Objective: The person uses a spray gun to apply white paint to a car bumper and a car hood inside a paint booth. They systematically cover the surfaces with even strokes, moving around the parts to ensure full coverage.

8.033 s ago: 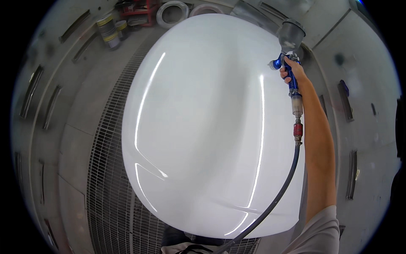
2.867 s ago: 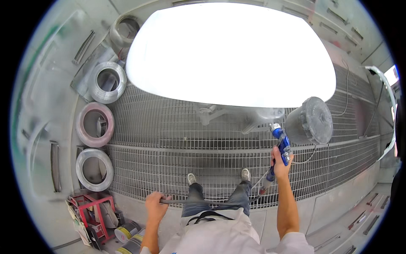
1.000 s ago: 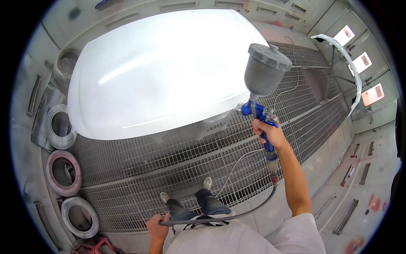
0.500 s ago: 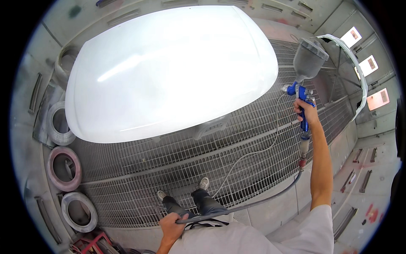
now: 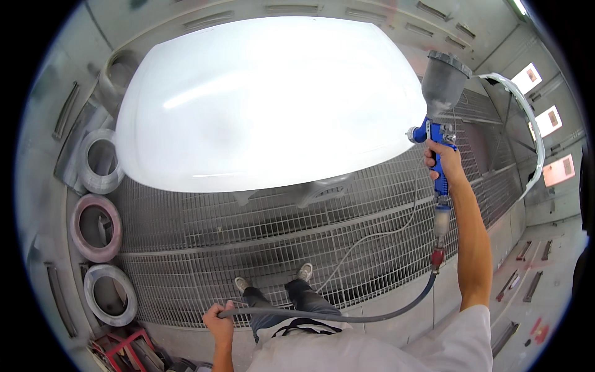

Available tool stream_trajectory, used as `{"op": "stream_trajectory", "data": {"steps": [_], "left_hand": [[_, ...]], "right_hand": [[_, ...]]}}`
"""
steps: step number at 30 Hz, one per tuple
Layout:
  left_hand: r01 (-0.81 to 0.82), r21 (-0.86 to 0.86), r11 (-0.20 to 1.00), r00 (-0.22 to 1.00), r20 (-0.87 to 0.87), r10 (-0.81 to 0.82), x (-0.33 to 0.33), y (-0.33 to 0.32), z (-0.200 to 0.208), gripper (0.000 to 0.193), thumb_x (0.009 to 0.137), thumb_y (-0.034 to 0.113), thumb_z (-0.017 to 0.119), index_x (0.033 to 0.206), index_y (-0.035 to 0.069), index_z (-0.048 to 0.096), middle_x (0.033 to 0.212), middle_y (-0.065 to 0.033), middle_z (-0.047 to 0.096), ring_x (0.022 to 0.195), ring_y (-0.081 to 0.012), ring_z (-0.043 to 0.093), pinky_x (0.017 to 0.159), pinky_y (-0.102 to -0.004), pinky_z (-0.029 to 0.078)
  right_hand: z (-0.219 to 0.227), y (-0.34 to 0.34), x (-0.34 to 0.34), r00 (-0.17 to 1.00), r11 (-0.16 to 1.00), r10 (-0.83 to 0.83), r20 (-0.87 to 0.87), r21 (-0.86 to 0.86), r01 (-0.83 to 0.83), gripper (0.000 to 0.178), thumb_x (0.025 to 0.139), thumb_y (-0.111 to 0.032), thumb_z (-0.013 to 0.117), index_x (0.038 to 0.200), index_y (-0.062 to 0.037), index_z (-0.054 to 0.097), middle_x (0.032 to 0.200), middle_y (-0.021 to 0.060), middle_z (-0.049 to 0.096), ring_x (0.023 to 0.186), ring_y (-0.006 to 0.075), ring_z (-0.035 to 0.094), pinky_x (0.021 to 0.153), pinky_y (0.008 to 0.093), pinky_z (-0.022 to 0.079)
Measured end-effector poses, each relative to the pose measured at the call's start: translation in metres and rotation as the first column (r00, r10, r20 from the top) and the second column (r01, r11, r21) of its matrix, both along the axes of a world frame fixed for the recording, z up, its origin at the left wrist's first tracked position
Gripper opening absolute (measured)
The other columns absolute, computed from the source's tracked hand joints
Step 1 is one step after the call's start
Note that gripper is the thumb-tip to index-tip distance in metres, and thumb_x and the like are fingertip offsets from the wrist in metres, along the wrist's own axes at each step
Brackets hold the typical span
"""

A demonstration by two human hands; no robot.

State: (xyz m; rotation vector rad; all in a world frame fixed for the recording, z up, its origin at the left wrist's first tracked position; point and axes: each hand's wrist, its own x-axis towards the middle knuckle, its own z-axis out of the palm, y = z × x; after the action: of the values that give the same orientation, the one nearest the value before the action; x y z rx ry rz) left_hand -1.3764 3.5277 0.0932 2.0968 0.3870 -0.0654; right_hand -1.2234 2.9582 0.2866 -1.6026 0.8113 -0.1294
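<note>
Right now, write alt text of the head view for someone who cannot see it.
The right hand grips a blue spray gun with a grey cup near the right end of a large white panel, while the left hand holds the gun's hose. Below is a metal grating; rings line the left side.

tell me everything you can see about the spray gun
The spray gun has a glossy blue, metallic-looking body, a silvery nozzle and knobs, and a dull grey, lidded cup on top. Below the blue grip come a cloudy, see-through section, a red coupling and a dark grey hose. The right hand grips it, cup up and slightly tilted, nozzle pointing left at the white panel's right edge. Whether it is spraying cannot be told.
</note>
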Motion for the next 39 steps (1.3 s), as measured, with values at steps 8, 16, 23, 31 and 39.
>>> {"op": "stream_trajectory", "data": {"steps": [8, 16, 23, 31, 39], "left_hand": [[-0.124, -0.058, 0.991, 0.99, 0.059, 0.127, -0.008, 0.1, -0.02, 0.044, 0.083, 0.007, 0.073, 0.053, 0.003, 0.041, 0.05, 0.0038, 0.035, 0.053, -0.0053, 0.028, 0.044, -0.0261, 0.023], [-0.267, -0.196, 0.944, 0.959, 0.038, 0.279, -0.011, 0.215, -0.042, 0.043, 0.086, 0.005, 0.07, 0.054, 0.007, 0.04, 0.053, 0.0065, 0.035, 0.054, -0.0034, 0.029, 0.046, -0.0246, 0.022], [-0.425, -0.336, 0.841, 0.89, 0.016, 0.456, -0.026, 0.308, -0.054, 0.041, 0.087, 0.0, 0.064, 0.057, 0.009, 0.037, 0.059, 0.0069, 0.033, 0.058, -0.004, 0.028, 0.051, -0.0227, 0.027], [-0.584, -0.346, 0.735, 0.795, -0.059, 0.604, -0.062, 0.362, -0.056, 0.046, 0.089, 0.002, 0.063, 0.057, 0.01, 0.031, 0.057, 0.0078, 0.032, 0.055, -0.0029, 0.027, 0.048, -0.0225, 0.024], [-0.617, -0.252, 0.745, 0.776, -0.042, 0.629, -0.08, 0.36, -0.057, 0.045, 0.089, 0.004, 0.064, 0.057, 0.01, 0.033, 0.059, 0.0084, 0.031, 0.058, -0.0036, 0.025, 0.051, -0.0242, 0.021]], "right_hand": [[0.003, 0.138, 0.031, 1.0, 1.0, 0.021, -0.012, 0.009, -0.021, 0.012, 0.089, -0.017, 0.061, 0.085, -0.0076, 0.054, 0.07, 0.0013, 0.054, 0.055, 0.0073, 0.051, 0.035, 0.0199, 0.035], [0.006, 0.286, 0.075, 0.996, 0.997, 0.08, -0.044, 0.0, -0.08, 0.012, 0.089, -0.016, 0.059, 0.087, -0.0062, 0.053, 0.07, 0.0019, 0.054, 0.054, 0.0074, 0.05, 0.034, 0.0195, 0.034], [-0.005, 0.412, 0.133, 0.975, 0.974, 0.221, -0.028, 0.049, -0.219, 0.011, 0.09, -0.014, 0.056, 0.088, -0.0037, 0.052, 0.07, 0.0037, 0.053, 0.054, 0.0081, 0.049, 0.034, 0.0192, 0.033], [-0.012, 0.534, 0.205, 0.891, 0.879, 0.451, 0.041, 0.149, -0.452, 0.011, 0.09, -0.012, 0.055, 0.091, -0.0026, 0.048, 0.07, 0.0044, 0.05, 0.054, 0.0085, 0.048, 0.033, 0.0187, 0.034], [-0.002, 0.576, 0.246, 0.792, 0.774, 0.578, 0.199, 0.176, -0.609, 0.012, 0.092, -0.013, 0.053, 0.089, -0.0038, 0.045, 0.072, 0.0049, 0.05, 0.056, 0.0079, 0.048, 0.034, 0.0165, 0.035]]}}
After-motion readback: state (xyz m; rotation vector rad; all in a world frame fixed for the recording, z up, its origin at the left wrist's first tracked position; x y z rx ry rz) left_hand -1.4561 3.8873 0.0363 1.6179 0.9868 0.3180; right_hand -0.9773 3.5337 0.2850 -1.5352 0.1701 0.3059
